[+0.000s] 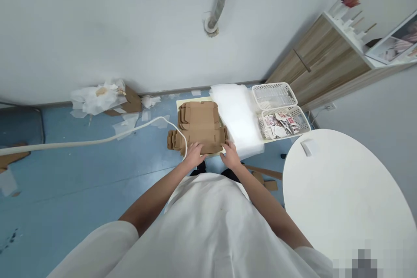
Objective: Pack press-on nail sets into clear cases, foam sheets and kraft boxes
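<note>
A flattened brown cardboard box [203,134] lies unfolded on top of a stack, its tabs and slots showing. My left hand [194,155] is at its near edge, left of the middle, fingers on top and thumb towards me. At the near right corner, my right hand [230,155] closes round the edge beside a small side flap. Beneath my palms the fingertips are partly hidden. A white cord [151,123] runs in from the left and bends down by my left hand.
White foam sheets [241,117] lie right of the cardboard. Beyond them stand a white basket [274,95] and another basket [301,127] with printed cards [283,124]. A round white table [345,191] is at right; a carton [132,100] with wrapping scraps sits by the wall.
</note>
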Motion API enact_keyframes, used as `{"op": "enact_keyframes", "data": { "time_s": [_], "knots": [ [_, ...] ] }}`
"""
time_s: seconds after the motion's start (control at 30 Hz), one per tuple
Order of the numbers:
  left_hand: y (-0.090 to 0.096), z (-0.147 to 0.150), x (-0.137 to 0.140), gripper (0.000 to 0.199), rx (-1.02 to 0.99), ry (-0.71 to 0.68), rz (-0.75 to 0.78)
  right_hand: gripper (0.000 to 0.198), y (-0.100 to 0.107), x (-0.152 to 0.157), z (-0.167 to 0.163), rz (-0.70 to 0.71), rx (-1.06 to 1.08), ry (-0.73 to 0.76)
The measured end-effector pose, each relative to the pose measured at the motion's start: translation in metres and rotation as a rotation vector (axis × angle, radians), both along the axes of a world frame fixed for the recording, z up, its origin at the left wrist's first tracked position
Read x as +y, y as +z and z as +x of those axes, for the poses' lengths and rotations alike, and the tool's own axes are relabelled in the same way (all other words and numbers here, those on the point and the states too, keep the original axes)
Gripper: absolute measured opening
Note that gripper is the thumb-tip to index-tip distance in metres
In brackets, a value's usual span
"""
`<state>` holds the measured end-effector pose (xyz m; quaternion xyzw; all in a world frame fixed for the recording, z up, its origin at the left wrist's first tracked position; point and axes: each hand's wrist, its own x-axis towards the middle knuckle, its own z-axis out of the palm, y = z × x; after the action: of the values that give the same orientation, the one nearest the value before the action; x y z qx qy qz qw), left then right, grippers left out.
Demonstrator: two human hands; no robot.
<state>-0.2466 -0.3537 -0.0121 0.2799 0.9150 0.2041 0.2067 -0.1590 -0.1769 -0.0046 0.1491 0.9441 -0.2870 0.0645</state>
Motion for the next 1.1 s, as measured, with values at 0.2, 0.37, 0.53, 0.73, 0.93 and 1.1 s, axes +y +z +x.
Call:
{"op": "enact_keyframes", "data": {
  "time_s": [0.2, 0.37, 0.53, 0.73, 0.93, 1.1],
  "knots": [
    [-0.019, -0.006, -0.026, 0.041, -0.034, -0.003, -0.113, 0.044, -0.002, -0.01, -0.027, 0.178, -0.189, 0.044],
    [-0.027, -0.012, -0.029, 0.029, -0.069, -0.005, -0.07, 0.049, -0.006, -0.012, -0.03, 0.223, -0.206, 0.069],
    [-0.032, -0.029, -0.028, 0.035, -0.175, 0.067, -0.001, 0.053, -0.011, -0.011, -0.024, 0.195, -0.09, 0.046],
    [-0.038, -0.038, -0.025, 0.021, -0.185, 0.037, 0.073, 0.044, -0.007, -0.029, -0.016, 0.218, -0.035, 0.21],
    [-0.033, -0.037, -0.027, 0.026, -0.013, 0.0, 0.171, 0.052, -0.018, -0.037, -0.013, 0.136, -0.217, 0.336],
    [-0.023, -0.035, -0.034, 0.027, 0.103, 0.005, 0.255, 0.057, -0.01, -0.016, -0.021, -0.18, -0.098, -0.04]
  ]
}}
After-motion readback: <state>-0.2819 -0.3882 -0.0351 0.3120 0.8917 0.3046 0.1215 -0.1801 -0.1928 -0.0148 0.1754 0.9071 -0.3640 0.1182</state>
